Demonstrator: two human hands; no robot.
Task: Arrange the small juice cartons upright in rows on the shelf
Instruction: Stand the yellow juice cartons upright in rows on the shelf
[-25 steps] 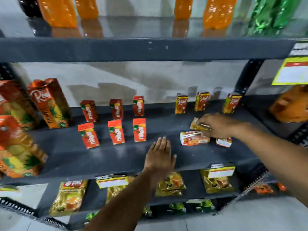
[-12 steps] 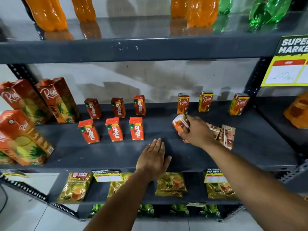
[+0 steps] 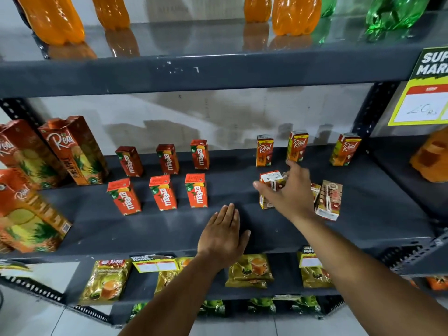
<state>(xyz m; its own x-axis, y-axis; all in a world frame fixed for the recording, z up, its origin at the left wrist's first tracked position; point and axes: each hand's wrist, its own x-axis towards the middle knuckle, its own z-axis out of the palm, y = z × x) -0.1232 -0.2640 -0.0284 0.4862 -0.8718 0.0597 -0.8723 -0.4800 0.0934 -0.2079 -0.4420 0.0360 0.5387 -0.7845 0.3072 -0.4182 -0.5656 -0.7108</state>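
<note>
"maaza" on six small red cartons, "Real" on small cartons, "PINEAPPLE" on a tall carton.

Six small cartons stand in two rows at mid shelf. Large cartons stand left of them. Three more small cartons line the back right.

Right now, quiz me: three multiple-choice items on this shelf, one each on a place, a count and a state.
1. Where is the left hand?
A. flat on the shelf front
B. on a bottle
C. holding a carton

2. How many upright Maaza cartons?
A. three
B. six
C. nine

3. What is the right hand doing?
A. lying empty
B. gripping a small Real carton
C. pointing at the price sign

Answers: A, palm down, nothing in it; B, two rows of three; B, fingers wrapped round it.
</note>
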